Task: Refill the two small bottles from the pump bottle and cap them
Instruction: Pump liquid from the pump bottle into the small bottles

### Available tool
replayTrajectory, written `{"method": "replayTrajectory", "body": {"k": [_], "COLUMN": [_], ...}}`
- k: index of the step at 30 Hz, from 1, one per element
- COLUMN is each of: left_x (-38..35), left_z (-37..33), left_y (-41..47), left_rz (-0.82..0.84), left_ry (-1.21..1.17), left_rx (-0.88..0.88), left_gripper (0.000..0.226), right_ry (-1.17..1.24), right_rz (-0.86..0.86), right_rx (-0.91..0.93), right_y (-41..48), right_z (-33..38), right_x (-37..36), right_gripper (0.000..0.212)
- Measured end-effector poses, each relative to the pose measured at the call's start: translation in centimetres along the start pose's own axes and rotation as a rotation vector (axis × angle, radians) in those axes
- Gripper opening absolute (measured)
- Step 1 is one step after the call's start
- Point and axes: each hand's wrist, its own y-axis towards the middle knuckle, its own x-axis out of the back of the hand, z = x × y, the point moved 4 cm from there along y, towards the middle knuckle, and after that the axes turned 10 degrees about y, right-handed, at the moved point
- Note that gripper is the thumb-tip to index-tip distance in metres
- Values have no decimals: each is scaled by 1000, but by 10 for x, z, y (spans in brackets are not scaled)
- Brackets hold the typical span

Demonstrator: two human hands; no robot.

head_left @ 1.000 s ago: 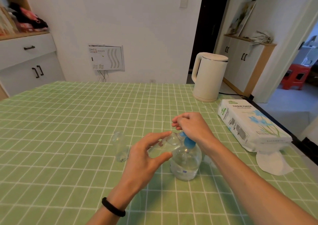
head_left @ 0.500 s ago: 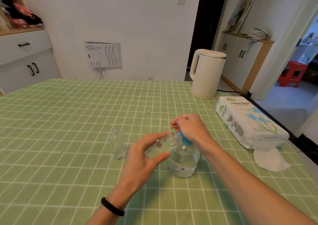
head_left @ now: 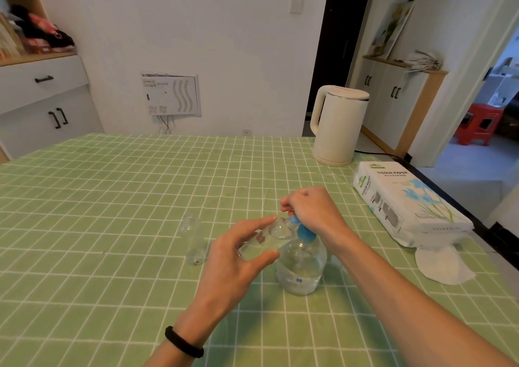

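With left hand (head_left: 238, 260), pinches a small bottle (head_left: 266, 243) between thumb and fingertips and tilts it so that its mouth meets the blue nozzle of the pump bottle (head_left: 302, 268). With right hand (head_left: 311, 209), curls the fingers down over the pump head and grips it from above. Keeps the pump bottle upright on the green checked table (head_left: 112, 198), between the two forearms.

Looks light, clear and thin-walled, so probably easy to squeeze out of shape and slippery once wet. Best taken round the middle of the small bottle, gently, mouth tight to the nozzle.

Shows the second small bottle (head_left: 193, 240) upright just left of the left hand, not touching it and likely easy to tip with a careless wrist. Shows no caps anywhere. Puts the kettle (head_left: 337, 125), tissue pack (head_left: 407, 198) and loose tissue (head_left: 441, 265) well off to the right, in nobody's way.
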Motion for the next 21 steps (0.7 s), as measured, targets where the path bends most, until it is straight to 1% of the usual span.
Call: {"method": "replayTrajectory", "body": {"k": [11,16,19,21], "left_x": [-5,-2,0,0], "left_z": [5,0,-2,-2], "left_y": [-2,-2,1,1], "left_rz": [-6,-7,-3,-4], "left_ry": [-46,-37,-18,-9], "left_rx": [1,0,-15,-20], "left_gripper": [57,56,56,57], "right_ry": [-7,5,6,7], "right_rz": [-21,-12,-4,-3], "right_rx": [-17,-32,-6,-4], "right_y": [-2,-4,-3,-3], "right_z": [-7,-2,4,5], "right_x": [-1,0,-1,-1], "right_gripper": [23,28,33,31]}}
